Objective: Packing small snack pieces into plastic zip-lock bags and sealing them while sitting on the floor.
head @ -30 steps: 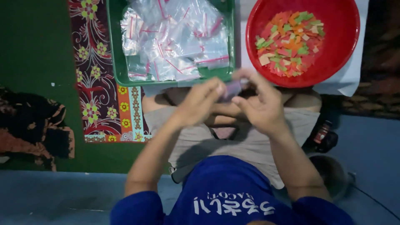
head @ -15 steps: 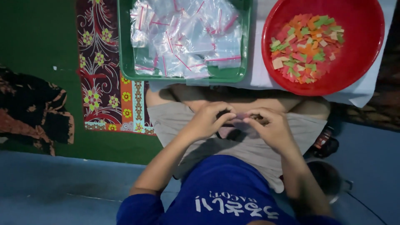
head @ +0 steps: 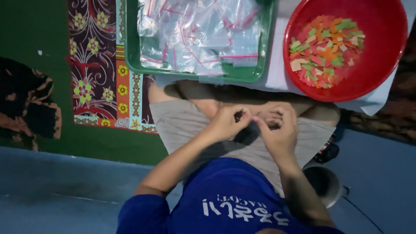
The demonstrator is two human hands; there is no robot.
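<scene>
Centrally, left hand (head: 227, 123) and right hand (head: 277, 130) meet over the lap, fingers pinching a small dark item (head: 247, 132); glossy clear bags fill the green tray (head: 130, 52).

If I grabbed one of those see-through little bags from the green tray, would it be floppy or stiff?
Probably floppy: the clear bags lie crumpled and overlapping in the green tray, none standing up. Likely very light too, since they look thin and empty. They may be slippery, because the shiny plastic sheets could slide over each other when you pull one out.
</scene>
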